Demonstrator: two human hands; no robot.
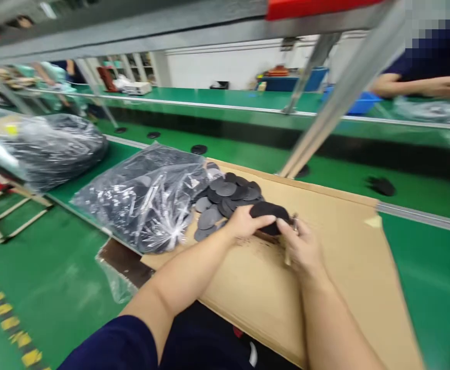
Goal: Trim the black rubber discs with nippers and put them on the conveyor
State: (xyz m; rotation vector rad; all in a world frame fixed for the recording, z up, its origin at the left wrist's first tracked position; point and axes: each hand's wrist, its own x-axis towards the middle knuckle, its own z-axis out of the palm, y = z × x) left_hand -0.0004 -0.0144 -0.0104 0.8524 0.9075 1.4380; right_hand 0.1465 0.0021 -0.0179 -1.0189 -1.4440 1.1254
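A black round disc (pixel 269 209) is held tilted above the cardboard sheet (pixel 256 288). My left hand (pixel 243 224) pinches its left side, with the thumb along the near edge. My right hand (pixel 302 245) is closed at the disc's right side, its thumb against the edge. A slim tool with a metallic part shows among the right fingers; blur hides its kind. Dark crumbs lie on the cardboard below the disc. To the left is a loose pile of grey and black discs (pixel 227 190), spilling beside a clear plastic bag (pixel 144 195) full of dark pieces.
Another filled plastic bag (pixel 59 146) stands farther left on the green bench. Slanted metal posts (pixel 325 103) and an overhead beam (pixel 132 33) frame the workspace. Several black pieces lie along the bench's back strip. Across the bench, a co-worker's forearms (pixel 421 86) are near a blue bin (pixel 359 103).
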